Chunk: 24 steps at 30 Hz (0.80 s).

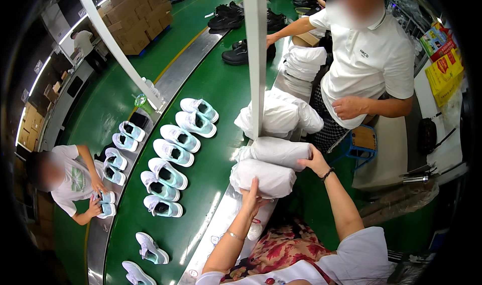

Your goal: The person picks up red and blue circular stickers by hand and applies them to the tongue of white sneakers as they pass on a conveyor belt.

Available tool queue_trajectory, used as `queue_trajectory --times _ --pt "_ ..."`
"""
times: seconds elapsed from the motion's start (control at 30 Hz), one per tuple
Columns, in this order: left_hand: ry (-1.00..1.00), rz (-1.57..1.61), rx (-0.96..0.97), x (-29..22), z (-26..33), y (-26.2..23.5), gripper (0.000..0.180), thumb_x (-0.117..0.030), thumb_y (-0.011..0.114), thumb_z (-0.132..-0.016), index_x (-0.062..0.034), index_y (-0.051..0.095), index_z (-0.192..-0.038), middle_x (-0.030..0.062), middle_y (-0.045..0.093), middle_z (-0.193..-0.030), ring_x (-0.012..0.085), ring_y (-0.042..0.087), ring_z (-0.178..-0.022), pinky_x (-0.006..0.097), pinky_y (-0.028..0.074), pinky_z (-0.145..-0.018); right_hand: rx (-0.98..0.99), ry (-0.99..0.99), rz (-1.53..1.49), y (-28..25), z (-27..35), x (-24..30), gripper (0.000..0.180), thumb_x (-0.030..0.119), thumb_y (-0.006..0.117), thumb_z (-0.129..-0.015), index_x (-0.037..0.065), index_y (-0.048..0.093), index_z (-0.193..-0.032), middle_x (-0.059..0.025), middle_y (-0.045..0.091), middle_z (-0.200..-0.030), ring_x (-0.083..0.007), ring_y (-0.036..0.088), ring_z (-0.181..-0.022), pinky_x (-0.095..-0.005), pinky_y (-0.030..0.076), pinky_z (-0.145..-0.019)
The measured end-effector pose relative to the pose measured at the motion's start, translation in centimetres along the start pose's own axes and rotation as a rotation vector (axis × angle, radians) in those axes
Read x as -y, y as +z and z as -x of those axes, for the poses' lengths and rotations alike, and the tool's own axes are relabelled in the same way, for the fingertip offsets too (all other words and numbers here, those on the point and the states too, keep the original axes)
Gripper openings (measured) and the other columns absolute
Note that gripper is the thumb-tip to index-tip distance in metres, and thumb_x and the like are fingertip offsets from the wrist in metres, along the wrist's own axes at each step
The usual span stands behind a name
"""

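Two bundles wrapped in white paper lie side by side on the ledge along the belt in front of me. My left hand (252, 198) grips the near paper-wrapped bundle (264, 177) at its near side, thumb up against the paper and the other fingers partly hidden. At the right end of the far paper-wrapped bundle (282, 152), my right hand (316, 163) curls its fingers round the paper. What the paper covers is hidden. Just beyond them sits a crumpled heap of white wrapped bundles (281, 113).
Several pale lilac and mint sneakers (170, 173) stand in pairs on the green belt (201, 204). A white post (256, 59) rises beside the bundles. One co-worker (366, 59) stands at the far right, reaching toward black shoes (236, 54); another (75, 184) handles sneakers across the belt.
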<state>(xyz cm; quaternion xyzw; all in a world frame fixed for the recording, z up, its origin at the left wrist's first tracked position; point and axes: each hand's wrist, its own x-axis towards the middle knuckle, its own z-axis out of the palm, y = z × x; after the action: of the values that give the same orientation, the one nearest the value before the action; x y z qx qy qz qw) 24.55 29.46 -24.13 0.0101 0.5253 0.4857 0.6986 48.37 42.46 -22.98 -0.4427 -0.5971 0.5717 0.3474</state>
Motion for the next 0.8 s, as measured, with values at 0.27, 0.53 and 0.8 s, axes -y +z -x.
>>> queue_trajectory --times 0.27,0.53,0.8 --pt "0.098 -0.038 -0.095 1.2 1.3 -2.7 0.102 -0.042 0.060 -0.081 -0.0134 -0.021 -0.136 0.0227 0.000 -0.143 0.0523 0.015 -0.124 0.055 0.046 -0.081 -0.198 -0.144 -0.405 -6.0 1.2 10.8 0.053 0.013 0.068 -0.071 -0.001 0.046 -0.117 -0.0056 0.055 -0.107 -0.0146 0.053 -0.097 -0.0291 0.044 -0.083" --pt "0.105 -0.035 -0.064 1.3 0.8 -2.4 0.096 -0.039 0.061 -0.082 -0.0151 -0.013 -0.138 0.0183 0.001 -0.143 0.0508 0.016 -0.125 0.056 0.045 -0.083 -0.347 -0.321 -0.484 -6.3 -10.6 8.9 0.043 0.011 0.067 -0.076 0.003 0.047 -0.113 -0.0026 0.052 -0.105 -0.0123 0.052 -0.095 -0.0270 0.043 -0.081" --pt "0.111 0.004 -0.114 0.7 1.1 -4.1 0.096 -0.034 0.063 -0.082 -0.0100 -0.011 -0.138 0.0212 0.004 -0.143 0.0498 0.022 -0.123 0.053 0.046 -0.083 -0.567 -0.527 -0.551 -8.8 -15.7 8.0 0.025 0.017 0.055 -0.087 0.006 0.052 -0.110 -0.0025 0.056 -0.102 -0.0121 0.052 -0.094 -0.0270 0.046 -0.074"
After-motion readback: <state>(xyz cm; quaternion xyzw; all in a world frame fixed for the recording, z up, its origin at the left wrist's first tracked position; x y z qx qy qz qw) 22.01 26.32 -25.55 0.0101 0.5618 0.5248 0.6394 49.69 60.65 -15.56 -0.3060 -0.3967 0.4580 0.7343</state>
